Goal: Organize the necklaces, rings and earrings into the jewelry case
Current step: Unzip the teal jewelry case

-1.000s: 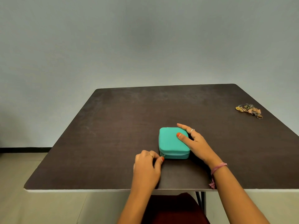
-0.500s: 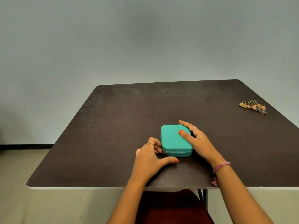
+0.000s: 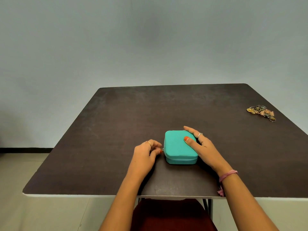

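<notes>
A teal zipped jewelry case [image 3: 177, 148] lies closed near the middle of the dark table [image 3: 116, 130]. My right hand [image 3: 202, 145] rests on its right side, thumb on the lid and fingers round the far right corner. My left hand [image 3: 145, 154] is at the case's left side, thumb and fingers pinched on the small metal zipper pull [image 3: 162, 149]. A tangled pile of jewelry [image 3: 260, 112], gold and pink pieces with a ring at its near end, lies far off at the table's right edge.
The table's near edge runs just below my forearms. A dark red seat [image 3: 170, 214] shows under it. A plain grey wall stands behind the table, and pale floor lies to the left.
My left hand has moved from the case's near left corner round to its left side, pinching the zipper pull. The right hand has stayed on the case.
</notes>
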